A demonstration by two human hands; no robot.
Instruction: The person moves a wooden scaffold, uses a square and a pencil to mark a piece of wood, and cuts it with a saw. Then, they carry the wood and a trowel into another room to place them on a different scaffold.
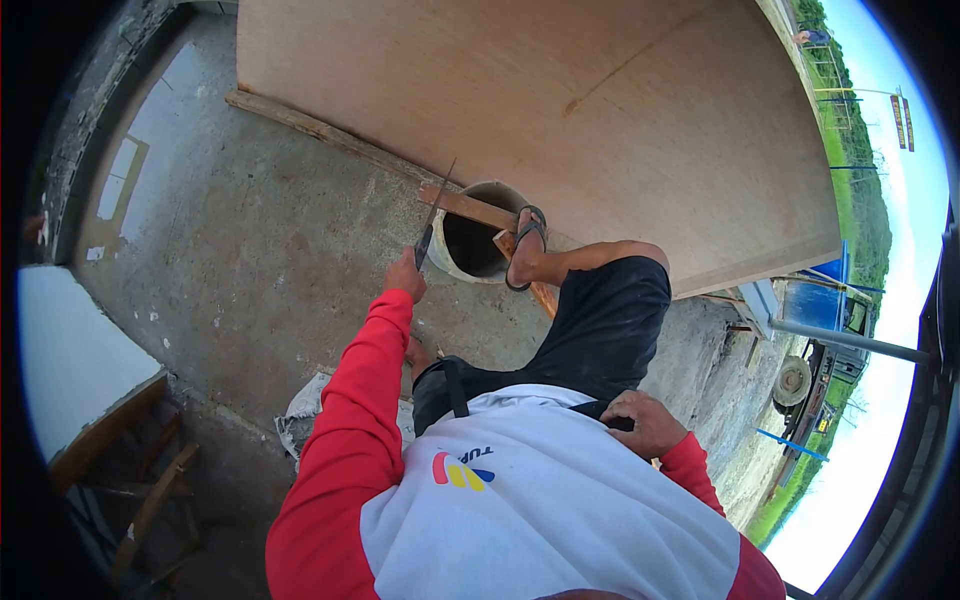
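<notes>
concrete floor [250,250]: left hand [405,277] grips saw [432,222] on foot-pinned plank [470,207], right hand [645,422] loose on hip; looks mid-cut, needs steady strokes.

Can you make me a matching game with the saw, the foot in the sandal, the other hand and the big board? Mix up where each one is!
Things:
1. saw
2. sandalled foot
3. right hand
4. big board

Places:
A. resting on the black shorts
B. lying beyond the bucket, above the concrete floor
C. gripped in the left hand
D. pressing on the plank across the bucket

Pairs: 1-C, 2-D, 3-A, 4-B
</notes>
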